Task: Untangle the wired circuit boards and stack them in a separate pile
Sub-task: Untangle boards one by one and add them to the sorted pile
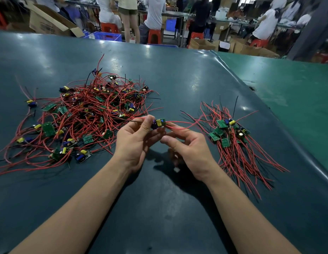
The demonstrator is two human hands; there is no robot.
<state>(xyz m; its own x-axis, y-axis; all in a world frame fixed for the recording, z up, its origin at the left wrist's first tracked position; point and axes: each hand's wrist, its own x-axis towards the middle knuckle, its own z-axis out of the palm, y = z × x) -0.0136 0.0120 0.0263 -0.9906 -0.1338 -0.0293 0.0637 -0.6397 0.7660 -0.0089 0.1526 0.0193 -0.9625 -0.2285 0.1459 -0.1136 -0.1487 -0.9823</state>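
A: What are the hands doing?

B: The left hand (135,138) pinches a small green circuit board with a yellow capacitor and a purple part (159,123) between thumb and fingertips, held up above the dark teal glossy worktop (177,85). The right hand (185,145) sits just beside it, fingers curled, with a red wire (179,123) from that board running across its fingers; the fingertips seem to close on the wire near the board, though the exact contact is hard to see.

A: Where does that wire go?

B: It runs rightward to the smaller sorted pile of green boards with red and black leads (231,134), which lies right of the right hand. There the boards are bunched together and the leads mostly trail toward the near edge.

A: And the rest of them?

B: The large tangled heap of green boards and red wires (82,118) is on the left side of the worktop, beyond and to the left of the left hand. A thin black lead sticks out leftward from the held board toward that heap.

A: Anything behind?

B: Past the far edge stand people at long benches, red plastic stools (155,35), a blue crate (108,36) and an open brown cardboard box (49,21).
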